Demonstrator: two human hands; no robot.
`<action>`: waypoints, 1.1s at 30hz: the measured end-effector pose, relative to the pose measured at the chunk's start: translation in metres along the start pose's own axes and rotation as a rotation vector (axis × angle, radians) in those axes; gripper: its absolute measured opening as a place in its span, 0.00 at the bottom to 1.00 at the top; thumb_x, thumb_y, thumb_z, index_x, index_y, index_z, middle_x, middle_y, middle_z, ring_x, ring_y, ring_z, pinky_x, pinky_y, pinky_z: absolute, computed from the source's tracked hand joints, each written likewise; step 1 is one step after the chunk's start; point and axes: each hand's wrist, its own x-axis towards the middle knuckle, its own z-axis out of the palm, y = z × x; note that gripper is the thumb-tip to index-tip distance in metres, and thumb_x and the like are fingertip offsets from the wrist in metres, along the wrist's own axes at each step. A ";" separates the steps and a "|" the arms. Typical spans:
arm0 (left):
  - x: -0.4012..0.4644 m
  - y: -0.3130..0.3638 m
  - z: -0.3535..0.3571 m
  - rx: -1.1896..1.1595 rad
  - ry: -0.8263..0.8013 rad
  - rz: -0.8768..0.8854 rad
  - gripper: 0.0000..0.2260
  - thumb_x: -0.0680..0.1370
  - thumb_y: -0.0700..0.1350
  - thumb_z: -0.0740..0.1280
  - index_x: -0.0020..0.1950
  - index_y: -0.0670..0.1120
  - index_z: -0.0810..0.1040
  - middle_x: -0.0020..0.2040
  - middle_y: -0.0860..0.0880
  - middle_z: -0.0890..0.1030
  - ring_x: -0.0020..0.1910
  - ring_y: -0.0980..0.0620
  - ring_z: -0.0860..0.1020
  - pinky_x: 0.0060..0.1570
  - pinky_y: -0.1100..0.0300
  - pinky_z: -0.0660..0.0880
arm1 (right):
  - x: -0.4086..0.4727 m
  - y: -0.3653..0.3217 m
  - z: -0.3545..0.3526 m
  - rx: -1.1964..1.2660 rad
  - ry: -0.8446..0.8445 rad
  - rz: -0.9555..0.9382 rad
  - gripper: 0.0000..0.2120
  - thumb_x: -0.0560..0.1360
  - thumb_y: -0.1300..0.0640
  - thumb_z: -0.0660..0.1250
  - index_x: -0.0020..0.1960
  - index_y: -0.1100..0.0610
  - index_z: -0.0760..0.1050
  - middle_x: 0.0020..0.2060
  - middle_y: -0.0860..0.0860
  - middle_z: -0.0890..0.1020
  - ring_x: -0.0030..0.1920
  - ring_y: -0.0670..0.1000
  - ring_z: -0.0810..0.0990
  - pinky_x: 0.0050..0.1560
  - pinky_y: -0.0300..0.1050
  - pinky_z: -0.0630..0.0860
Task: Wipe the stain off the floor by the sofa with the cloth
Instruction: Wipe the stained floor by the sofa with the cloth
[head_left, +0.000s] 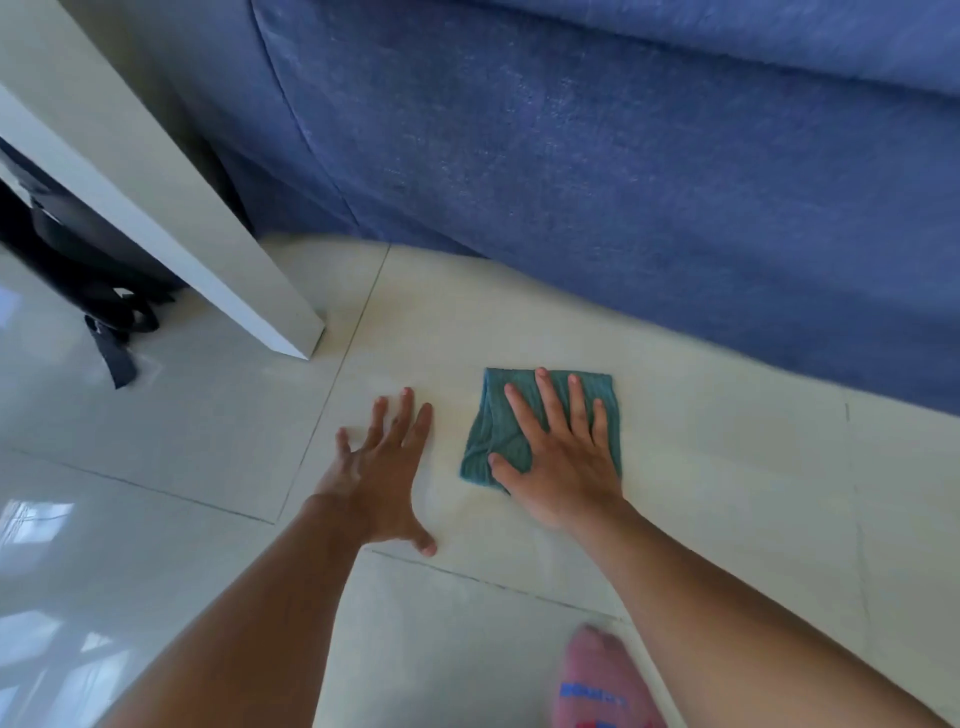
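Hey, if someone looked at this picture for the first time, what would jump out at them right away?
Probably the teal cloth folded on the pale tiled floor, with the right hand pressed flat on it. Beside it the left hand rests spread on the bare tile. Behind both, the big blue sofa fills the upper part of the view.

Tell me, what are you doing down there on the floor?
A person is wiping the floor beside the blue sofa. The right hand presses flat on a folded green cloth lying on the pale tiles. The left hand rests open on the bare floor next to it, holding nothing. No stain shows around the cloth; whether one lies under it cannot be told.
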 end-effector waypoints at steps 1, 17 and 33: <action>0.003 0.010 -0.002 0.027 -0.001 0.024 0.70 0.58 0.69 0.78 0.79 0.47 0.30 0.78 0.47 0.25 0.78 0.41 0.32 0.75 0.33 0.48 | -0.008 0.013 0.000 0.001 0.011 0.029 0.41 0.74 0.28 0.50 0.80 0.37 0.34 0.80 0.45 0.32 0.78 0.55 0.26 0.78 0.62 0.32; 0.007 0.021 0.006 -0.072 0.179 0.103 0.57 0.66 0.77 0.61 0.81 0.51 0.36 0.80 0.52 0.30 0.80 0.49 0.36 0.78 0.41 0.45 | -0.100 0.130 0.011 -0.024 0.132 0.354 0.41 0.74 0.28 0.46 0.82 0.42 0.42 0.83 0.50 0.40 0.81 0.58 0.35 0.79 0.64 0.39; -0.068 -0.071 0.111 -0.335 0.477 -0.393 0.49 0.72 0.78 0.46 0.82 0.46 0.41 0.82 0.47 0.38 0.80 0.49 0.35 0.77 0.36 0.42 | -0.028 0.002 0.017 -0.072 0.080 0.126 0.42 0.73 0.27 0.43 0.83 0.44 0.42 0.83 0.53 0.40 0.81 0.62 0.37 0.78 0.65 0.39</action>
